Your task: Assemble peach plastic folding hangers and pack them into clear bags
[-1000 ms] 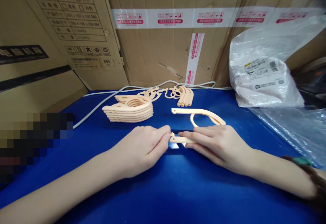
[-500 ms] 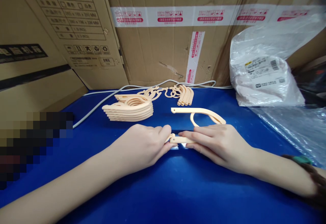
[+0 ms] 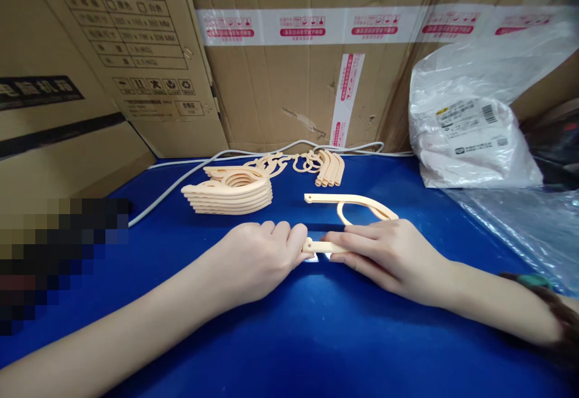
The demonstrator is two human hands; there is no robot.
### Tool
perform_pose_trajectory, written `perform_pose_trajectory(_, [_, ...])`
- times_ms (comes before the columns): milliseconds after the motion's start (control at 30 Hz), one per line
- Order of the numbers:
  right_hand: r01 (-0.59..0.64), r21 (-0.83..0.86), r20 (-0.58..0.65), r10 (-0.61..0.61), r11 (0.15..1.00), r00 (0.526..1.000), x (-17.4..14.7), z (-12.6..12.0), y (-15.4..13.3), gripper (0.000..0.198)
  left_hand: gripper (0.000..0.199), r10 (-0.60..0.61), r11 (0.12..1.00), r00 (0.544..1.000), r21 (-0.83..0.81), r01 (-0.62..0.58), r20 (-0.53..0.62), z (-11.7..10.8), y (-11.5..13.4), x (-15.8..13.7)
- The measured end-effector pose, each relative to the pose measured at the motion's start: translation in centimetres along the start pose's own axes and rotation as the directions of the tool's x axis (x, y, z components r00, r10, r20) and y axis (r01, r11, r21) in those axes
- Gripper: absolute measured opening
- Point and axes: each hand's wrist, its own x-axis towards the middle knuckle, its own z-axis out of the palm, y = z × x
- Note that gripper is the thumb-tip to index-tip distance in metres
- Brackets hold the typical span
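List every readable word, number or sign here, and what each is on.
"电脑机箱": left carton; first character at the picture's edge.
"MM", "(KG)": printed grid on the cardboard panel beside it; digits too blurred to trust.
Recycling sign: below that grid.
White tape: red print too small.
Bag label: too blurred.
Held pale piece: no text visible.

Your right hand covers most of the cream piece; your left hand hides what its curled fingers enclose. The white bag's fine print is too small to read, and pixelation blanks a patch at the left edge.
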Motion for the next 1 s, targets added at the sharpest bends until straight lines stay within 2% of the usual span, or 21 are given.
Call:
perform_pose_trajectory(167, [-0.06,0.156,0.081,0.048,0.986,0.996,0.1,-0.2,0.1,0.026,0.031,0.005,0.996,1.0,0.094,-0.002,-0.03,-0.6,0.2,-0.1])
perform_pose_trajectory(367, [-0.13,0.252,0.181,0.085,0.959,0.98,0.4,-0.6,0.1,0.028,0.03,0.017,0.995,0.997,0.103,-0.01,-0.07,-0.9,0.1,-0.1])
perform_pose_trajectory(800, [-0.138,0.248,0.211,0.085,0.959,0.974,0.5,-0.8,0.1,0.032,0.027,0.012,1.0,0.998,0.019,-0.011,-0.064,-1.0,-0.2,-0.1])
perform_pose_trajectory(1000, [-0.14,0.27,0.221,0.08,0.952,0.972,0.6,-1.0,0.0,0.031,0.03,0.04,0.997,0.996,0.062,-0.035,-0.075,-1.2,-0.2,-0.2])
